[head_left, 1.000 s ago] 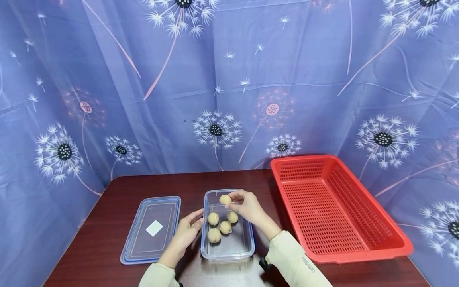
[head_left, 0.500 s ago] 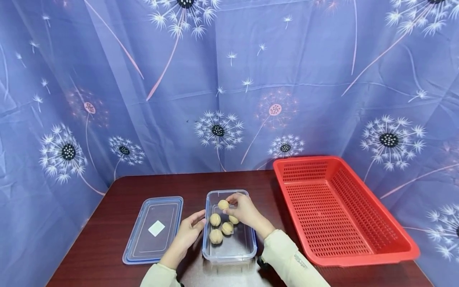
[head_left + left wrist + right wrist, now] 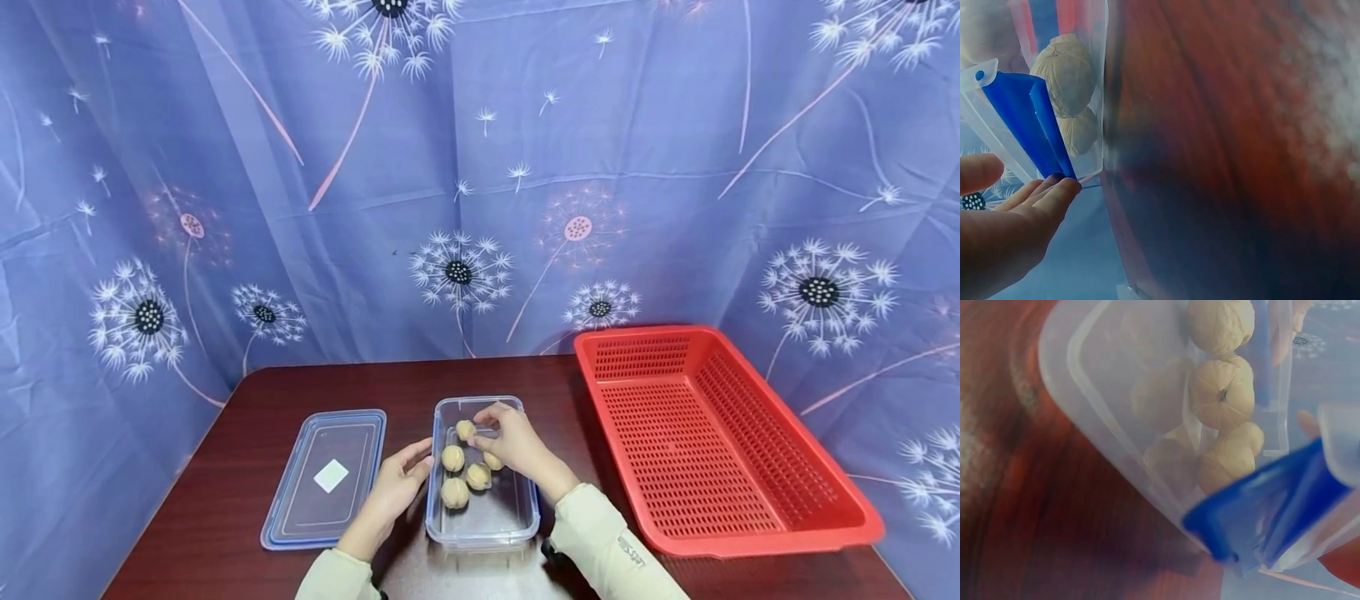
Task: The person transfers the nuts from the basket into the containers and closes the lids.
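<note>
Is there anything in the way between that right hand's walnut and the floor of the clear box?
Nothing visible. The right hand pinches a walnut inside the open box, behind the other walnuts. The lid lies to the left.

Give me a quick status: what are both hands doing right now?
Right hand pinching a walnut inside the clear box. Left hand touching the box's side. Four walnuts already inside. Nothing in the way.

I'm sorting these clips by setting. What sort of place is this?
Probably a staged recording setup, not a real kitchen: a dandelion-print backdrop cloth hangs round a dark wooden table that bears only props, a clear box of walnuts, its lid and a red basket.
</note>
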`<action>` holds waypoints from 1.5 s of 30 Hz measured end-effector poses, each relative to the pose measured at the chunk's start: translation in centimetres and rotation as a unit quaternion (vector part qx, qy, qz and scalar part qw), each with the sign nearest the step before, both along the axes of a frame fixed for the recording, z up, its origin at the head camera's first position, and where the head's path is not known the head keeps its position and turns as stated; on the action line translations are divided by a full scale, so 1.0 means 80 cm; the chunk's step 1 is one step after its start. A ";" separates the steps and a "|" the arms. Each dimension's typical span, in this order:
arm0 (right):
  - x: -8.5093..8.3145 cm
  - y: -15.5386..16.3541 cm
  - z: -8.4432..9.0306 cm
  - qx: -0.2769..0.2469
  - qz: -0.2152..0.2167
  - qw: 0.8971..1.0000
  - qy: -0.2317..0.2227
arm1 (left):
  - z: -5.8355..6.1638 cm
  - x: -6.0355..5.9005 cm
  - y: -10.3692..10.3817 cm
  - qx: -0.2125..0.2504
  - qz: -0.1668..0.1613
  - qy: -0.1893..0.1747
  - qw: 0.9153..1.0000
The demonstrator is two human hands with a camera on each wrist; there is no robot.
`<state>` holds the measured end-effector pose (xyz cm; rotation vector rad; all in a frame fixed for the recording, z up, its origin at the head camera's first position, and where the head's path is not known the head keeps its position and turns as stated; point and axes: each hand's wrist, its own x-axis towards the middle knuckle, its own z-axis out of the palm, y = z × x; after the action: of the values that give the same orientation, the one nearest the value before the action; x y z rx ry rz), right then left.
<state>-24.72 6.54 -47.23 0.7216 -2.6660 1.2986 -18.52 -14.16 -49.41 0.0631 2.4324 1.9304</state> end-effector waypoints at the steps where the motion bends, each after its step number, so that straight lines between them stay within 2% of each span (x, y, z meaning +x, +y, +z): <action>1: 0.001 0.001 0.000 -0.007 0.000 1.000 -0.006 | 0.000 0.000 0.001 0.001 0.000 -0.001 1.000; 5: 0.004 0.007 0.002 -0.029 0.001 0.999 -0.016 | 0.001 -0.001 0.001 -0.003 -0.002 -0.003 1.000; 13: 0.009 0.014 0.009 -0.073 0.017 0.997 0.020 | 0.006 0.001 0.002 -0.007 0.005 0.000 1.000; 18: 0.013 0.017 0.016 -0.083 0.014 0.996 0.024 | 0.007 0.002 0.002 -0.004 0.000 -0.003 1.000; 24: 0.019 0.015 0.033 -0.089 0.000 0.996 0.029 | 0.015 0.002 -0.002 -0.024 -0.002 0.006 1.000; 29: 0.029 0.004 0.050 -0.096 -0.003 0.995 0.023 | 0.026 0.003 -0.007 -0.023 -0.003 0.004 1.000; 36: 0.044 -0.019 0.072 -0.125 0.022 0.992 0.001 | 0.041 0.000 -0.017 -0.021 0.014 -0.005 1.000; 45: 0.059 -0.055 0.085 -0.152 0.038 0.988 -0.011 | 0.056 -0.001 -0.052 -0.009 0.041 -0.012 0.999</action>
<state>-20.01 2.15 -40.46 0.7752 -2.3956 1.6911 -18.57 -18.31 -44.96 -0.0619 2.4736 1.9293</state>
